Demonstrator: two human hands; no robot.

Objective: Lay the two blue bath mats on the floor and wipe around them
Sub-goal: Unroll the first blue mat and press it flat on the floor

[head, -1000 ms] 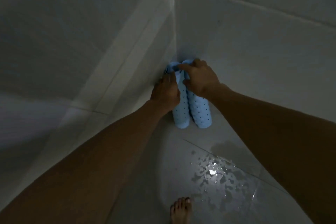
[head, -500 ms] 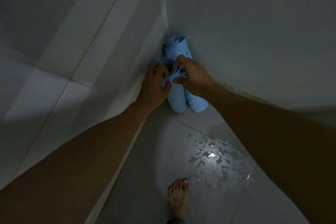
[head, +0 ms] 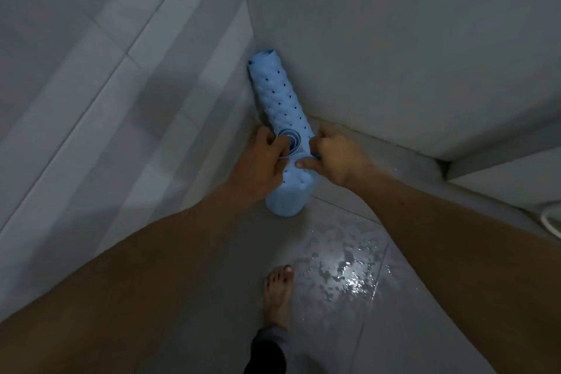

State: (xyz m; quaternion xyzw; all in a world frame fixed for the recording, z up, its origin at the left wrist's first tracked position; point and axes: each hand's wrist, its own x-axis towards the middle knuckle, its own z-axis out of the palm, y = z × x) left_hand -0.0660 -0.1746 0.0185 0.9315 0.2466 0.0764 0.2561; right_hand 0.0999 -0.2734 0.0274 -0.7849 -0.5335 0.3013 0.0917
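A: What fills the frame?

B: Pale tiled walls (head: 394,39) meeting in a far corner, and a dim grey floor (head: 212,297) with a wet patch (head: 343,267) glinting near the right. A bare foot (head: 277,294) stands just left of that patch.

A: And the mats?

B: Both are still rolled. One rolled mat (head: 277,91) leans into the corner, its far end against the wall. The nearer roll (head: 291,188) stands in front of it, lower end on the floor, its spiral top showing between the hands.

A: The hands?

B: The left hand (head: 262,161) is closed around the nearer roll's left side. The right hand (head: 335,158) pinches its top edge on the right, thumb pressed to the outer layer.

A: How should it handle?

B: Looks like soft, bumpy rubber with drain holes: light and floppy, probably springy enough to want to curl back. I'd guess it is slick if damp, so the loose outer edge is the place to hold, peeling it open while the other hand steadies the roll. With water on the tiles, footing deserves care.
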